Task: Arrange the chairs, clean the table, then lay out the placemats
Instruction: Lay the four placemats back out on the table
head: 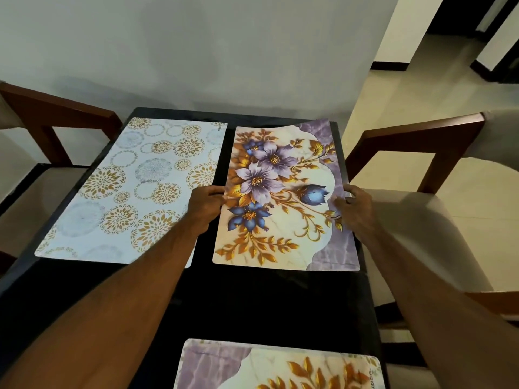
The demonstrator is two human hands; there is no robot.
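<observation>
A floral placemat (283, 197) with purple and blue flowers and gold leaves lies on the right half of the black table (252, 301). My left hand (206, 204) pinches its left edge. My right hand (354, 209) grips its right edge, near the table's side. The mat's far edge curls up slightly. A pale placemat (134, 192) with gold and blue circle patterns lies flat on the left half of the table, and my left forearm crosses its near right corner. A third floral placemat (280, 366) lies at the near edge.
A wooden chair (415, 153) with a beige cushion stands at the table's right side. Another wooden chair (42, 119) stands at the left. A plain wall (196, 51) runs behind the table. Tiled floor (421, 66) opens toward a doorway at the far right.
</observation>
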